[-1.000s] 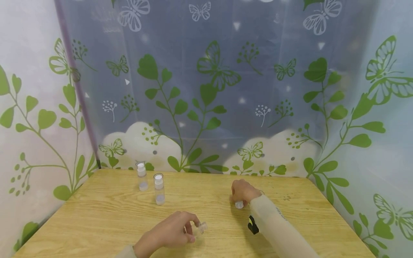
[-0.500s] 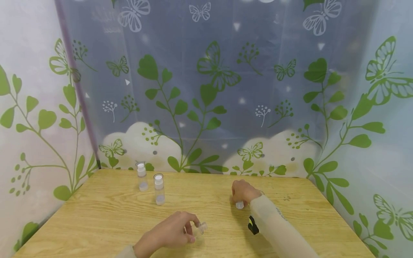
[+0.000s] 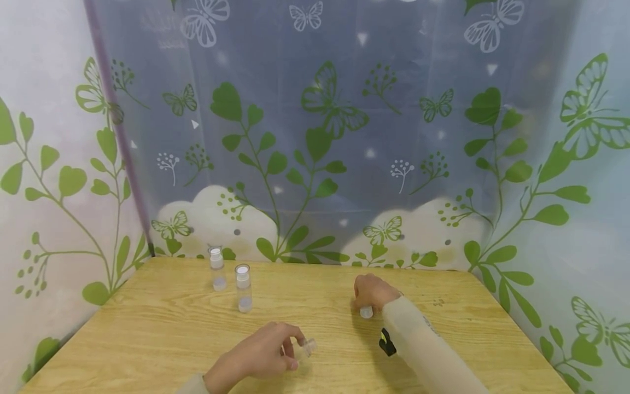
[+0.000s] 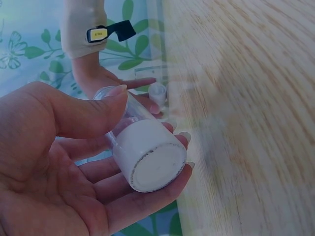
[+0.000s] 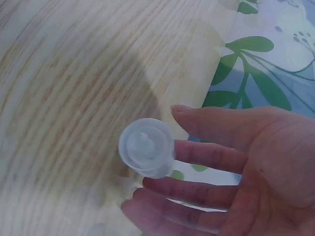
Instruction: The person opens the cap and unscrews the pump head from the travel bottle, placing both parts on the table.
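My left hand (image 3: 266, 349) grips a small clear bottle (image 4: 150, 155) with a white lower part, thumb on one side and fingers beneath. Its white end faces the left wrist camera, while its clear end pokes past my fingers in the head view. Farther back on the right, my right hand (image 3: 371, 293) is lowered to the table around a small round translucent white piece (image 5: 146, 147) with a nub in its middle. In the right wrist view the thumb stands apart from this piece. The index finger reaches behind it; whether they touch I cannot tell.
Two upright clear bottles with white tops, a nearer bottle (image 3: 243, 290) and a farther bottle (image 3: 217, 271), stand at the back left of the wooden table (image 3: 305, 295). Patterned cloth (image 3: 315, 191) encloses the back and sides. A black strap (image 3: 386, 342) hangs from my right sleeve.
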`<state>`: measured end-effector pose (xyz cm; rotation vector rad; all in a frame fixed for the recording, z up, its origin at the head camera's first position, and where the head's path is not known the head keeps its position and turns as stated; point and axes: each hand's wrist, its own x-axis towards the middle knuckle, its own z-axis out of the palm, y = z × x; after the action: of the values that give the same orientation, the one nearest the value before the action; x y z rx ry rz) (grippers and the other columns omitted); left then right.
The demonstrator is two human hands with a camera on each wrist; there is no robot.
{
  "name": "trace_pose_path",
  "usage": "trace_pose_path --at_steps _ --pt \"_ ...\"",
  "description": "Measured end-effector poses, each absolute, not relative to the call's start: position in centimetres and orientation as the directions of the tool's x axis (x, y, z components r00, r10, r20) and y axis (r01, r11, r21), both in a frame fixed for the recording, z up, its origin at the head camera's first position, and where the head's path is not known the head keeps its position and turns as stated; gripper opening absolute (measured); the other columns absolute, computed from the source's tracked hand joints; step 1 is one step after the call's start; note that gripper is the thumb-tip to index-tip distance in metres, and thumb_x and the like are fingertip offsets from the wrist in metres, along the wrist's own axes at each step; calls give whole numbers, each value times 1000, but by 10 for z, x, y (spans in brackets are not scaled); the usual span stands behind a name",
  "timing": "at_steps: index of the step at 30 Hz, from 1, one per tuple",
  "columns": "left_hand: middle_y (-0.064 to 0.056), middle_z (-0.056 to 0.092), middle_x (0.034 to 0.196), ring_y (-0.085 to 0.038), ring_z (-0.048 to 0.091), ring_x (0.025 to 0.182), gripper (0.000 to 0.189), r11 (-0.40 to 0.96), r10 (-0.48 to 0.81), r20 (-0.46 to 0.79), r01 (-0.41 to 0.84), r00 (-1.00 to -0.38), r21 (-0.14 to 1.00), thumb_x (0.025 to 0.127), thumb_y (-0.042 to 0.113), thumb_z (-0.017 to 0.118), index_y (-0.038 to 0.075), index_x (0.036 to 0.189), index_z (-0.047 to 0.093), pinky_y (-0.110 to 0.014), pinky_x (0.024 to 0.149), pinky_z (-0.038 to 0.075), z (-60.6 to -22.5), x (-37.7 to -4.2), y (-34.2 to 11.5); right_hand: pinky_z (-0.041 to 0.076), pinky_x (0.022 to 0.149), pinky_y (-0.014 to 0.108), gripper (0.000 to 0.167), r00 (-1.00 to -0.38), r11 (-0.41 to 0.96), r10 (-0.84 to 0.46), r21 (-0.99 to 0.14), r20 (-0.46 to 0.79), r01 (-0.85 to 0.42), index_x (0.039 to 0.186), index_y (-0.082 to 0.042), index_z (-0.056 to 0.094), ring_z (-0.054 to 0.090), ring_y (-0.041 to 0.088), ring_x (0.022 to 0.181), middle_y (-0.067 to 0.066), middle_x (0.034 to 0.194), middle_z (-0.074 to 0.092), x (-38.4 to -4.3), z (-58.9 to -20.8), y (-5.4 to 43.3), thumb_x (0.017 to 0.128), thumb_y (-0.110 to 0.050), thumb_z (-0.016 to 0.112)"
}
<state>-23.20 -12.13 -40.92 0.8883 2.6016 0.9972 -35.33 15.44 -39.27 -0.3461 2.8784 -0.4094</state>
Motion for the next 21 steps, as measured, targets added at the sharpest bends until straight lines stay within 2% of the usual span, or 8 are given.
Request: trace_pose_path --at_steps 5,8,13,16,21 --pt "-4 76 87 -8 69 75 32 589 607 18 465 -795 660 84 5 80 4 115 71 -27 70 59 -410 -232 -121 52 65 34 19 -943 935 -300 -241 -144 -260 79 -7 66 60 16 69 3 78 65 -354 -384 154 89 -15 81" --pt "-5 76 88 -8 70 75 33 589 607 27 472 -794 656 85 6 80 3 116 70 -28 71 61 -409 -232 -121 54 74 38 16 -938 934 -312 -225 -147 -276 90 -6 68 60 17 79 4 91 66 -350 -375 154 90 -17 80" --pt "-5 76 90 -9 70 77 33 582 604 29 466 -796 667 86 7 79 3 117 68 -28 71 60 -408 -234 -120 56 90 50 24 -912 915 -372 -231 -171 -330 109 -1 70 66 29 102 12 115 69 -338 -359 158 91 -15 78" --pt "-5 75 91 -10 69 77 32 575 599 34 459 -800 678 88 8 78 4 117 67 -26 69 58 -407 -237 -119 56 90 52 24 -892 903 -409 -225 -192 -366 109 -1 72 66 31 105 14 119 69 -329 -352 161 91 -14 79" --pt "-7 74 93 -9 68 75 33 563 587 75 473 -806 678 88 8 77 3 118 64 -23 66 56 -404 -246 -116 55 85 52 19 -870 896 -434 -215 -232 -389 105 -6 74 65 29 101 11 119 69 -315 -346 166 90 -16 79"
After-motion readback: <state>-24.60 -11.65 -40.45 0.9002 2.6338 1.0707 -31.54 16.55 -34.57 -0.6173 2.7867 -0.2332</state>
